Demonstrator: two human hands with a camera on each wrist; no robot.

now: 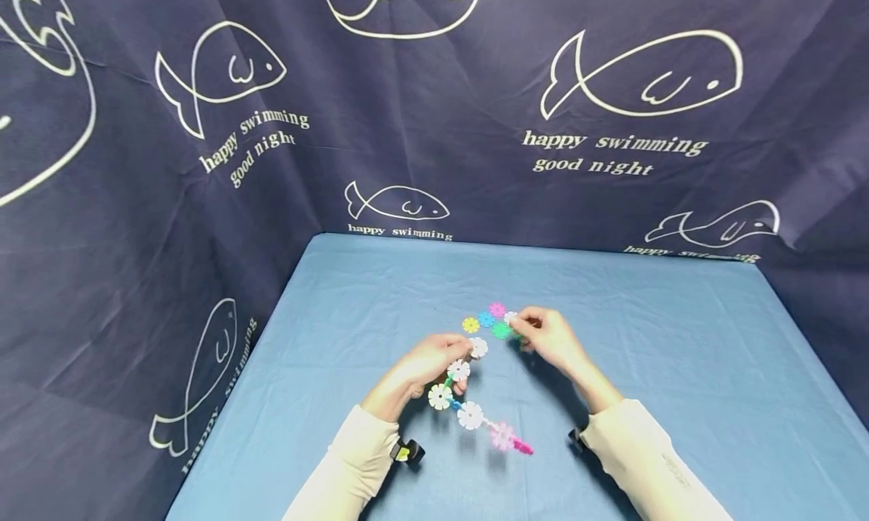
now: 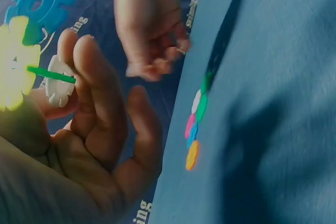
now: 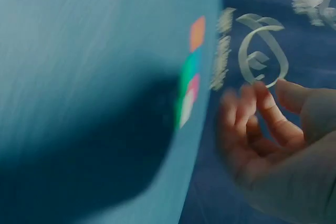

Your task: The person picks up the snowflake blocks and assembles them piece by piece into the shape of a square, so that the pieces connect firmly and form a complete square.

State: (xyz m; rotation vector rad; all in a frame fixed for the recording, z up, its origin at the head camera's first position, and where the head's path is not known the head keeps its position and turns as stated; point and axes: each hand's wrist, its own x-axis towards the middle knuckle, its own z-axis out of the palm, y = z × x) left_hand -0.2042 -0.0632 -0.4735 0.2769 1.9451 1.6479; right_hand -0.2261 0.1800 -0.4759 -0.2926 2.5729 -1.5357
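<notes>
Flower-shaped interlocking plastic discs are joined into a chain, which my left hand grips near its upper end, with a white disc at the fingertips. White, green, blue and pink discs hang from it toward me. In the left wrist view, a yellow disc and a blue disc of the chain show up close. My right hand hovers beside several loose discs, its fingers loosely bent; the right wrist view shows nothing between thumb and fingers.
Loose discs lie together on the blue cloth table: yellow, blue, pink, green and white. A dark curtain with fish drawings encloses the back and left side.
</notes>
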